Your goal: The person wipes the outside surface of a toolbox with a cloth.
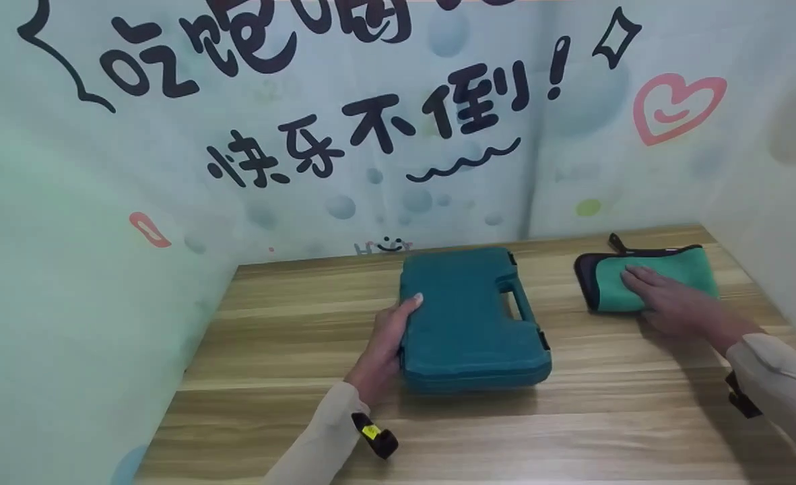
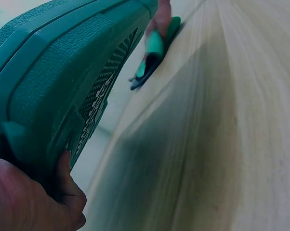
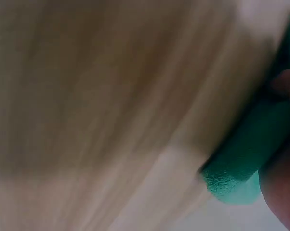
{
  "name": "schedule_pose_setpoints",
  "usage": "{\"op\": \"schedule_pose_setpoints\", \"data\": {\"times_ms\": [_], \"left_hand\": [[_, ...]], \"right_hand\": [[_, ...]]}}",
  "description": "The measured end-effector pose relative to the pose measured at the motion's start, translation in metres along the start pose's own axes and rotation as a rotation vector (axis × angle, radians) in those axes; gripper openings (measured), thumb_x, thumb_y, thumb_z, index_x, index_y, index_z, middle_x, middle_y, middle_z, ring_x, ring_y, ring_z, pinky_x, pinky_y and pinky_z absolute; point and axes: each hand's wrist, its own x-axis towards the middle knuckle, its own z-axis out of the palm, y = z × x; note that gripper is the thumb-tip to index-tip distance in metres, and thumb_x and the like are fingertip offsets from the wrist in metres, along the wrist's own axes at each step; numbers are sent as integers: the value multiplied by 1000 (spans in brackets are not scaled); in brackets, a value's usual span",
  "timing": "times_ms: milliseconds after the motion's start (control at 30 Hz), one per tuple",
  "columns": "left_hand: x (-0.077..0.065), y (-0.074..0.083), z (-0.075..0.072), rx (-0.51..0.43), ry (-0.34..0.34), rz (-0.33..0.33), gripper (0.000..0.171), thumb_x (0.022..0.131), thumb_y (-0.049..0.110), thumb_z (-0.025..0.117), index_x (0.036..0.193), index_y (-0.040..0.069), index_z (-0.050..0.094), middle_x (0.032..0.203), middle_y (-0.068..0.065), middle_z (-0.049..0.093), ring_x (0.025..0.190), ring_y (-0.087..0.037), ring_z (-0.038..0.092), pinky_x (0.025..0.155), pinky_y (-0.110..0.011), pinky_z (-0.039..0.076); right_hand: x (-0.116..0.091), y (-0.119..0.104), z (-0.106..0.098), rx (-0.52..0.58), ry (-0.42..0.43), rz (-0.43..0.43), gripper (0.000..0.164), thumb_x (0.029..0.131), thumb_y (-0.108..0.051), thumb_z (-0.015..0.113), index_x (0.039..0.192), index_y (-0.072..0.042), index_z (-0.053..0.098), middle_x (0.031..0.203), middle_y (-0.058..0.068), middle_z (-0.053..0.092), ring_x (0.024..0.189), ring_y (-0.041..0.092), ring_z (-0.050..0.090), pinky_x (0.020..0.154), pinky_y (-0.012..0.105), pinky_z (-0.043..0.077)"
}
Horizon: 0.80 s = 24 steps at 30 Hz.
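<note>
A teal plastic carrying case (image 1: 465,323) with a handle on its right side is at the middle of the table. My left hand (image 1: 383,340) grips its left edge, thumb on the lid. In the left wrist view the case (image 2: 63,67) is tilted, its vented underside raised off the wood. My right hand (image 1: 681,303) holds a green zip pouch (image 1: 613,286) with black trim at the far right, fingers across its top. In the right wrist view the pouch (image 3: 251,149) is partly hidden by the hand, and the picture is blurred.
The wooden table (image 1: 290,323) meets a printed wall cloth (image 1: 371,215) at the back. White walls close in the left and right sides. A black strap (image 1: 374,434) is on the left wrist, another black device (image 1: 741,397) on the right.
</note>
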Motion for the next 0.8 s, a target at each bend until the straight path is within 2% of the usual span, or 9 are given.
{"op": "schedule_pose_setpoints", "data": {"times_ms": [167,333,433,633,800], "left_hand": [[1,-5,1,12,18,-10,70,98,40,67,147,-3,43,135,-15,59,120,-28,56,106,-47,40],[1,-14,2,48,23,-9,63,98,38,67,139,-7,49,126,-16,64,112,-27,61,102,-45,45],[1,-19,2,51,27,-1,62,97,36,68,137,-9,50,124,-17,65,110,-27,62,101,-45,46],[0,-25,0,31,46,-49,72,96,38,70,144,-7,42,132,-17,61,119,-30,58,105,-48,42],[1,-24,2,44,69,-35,69,95,37,71,140,-9,45,127,-18,63,114,-29,61,102,-45,45]], "right_hand": [[0,0,4,9,-39,29,66,90,1,54,149,17,31,153,41,24,140,58,22,110,64,24],[-5,-5,11,9,-69,67,76,86,-2,57,152,16,25,156,39,19,142,58,17,111,65,21],[-7,-5,15,8,-60,71,80,84,-3,59,153,15,22,157,39,17,143,58,15,111,66,20],[-7,-7,18,14,-35,71,82,81,0,58,153,13,22,158,38,17,143,58,14,111,67,18],[-7,-10,17,14,-15,81,84,80,0,59,154,13,21,158,37,18,143,57,14,110,68,18]]}}
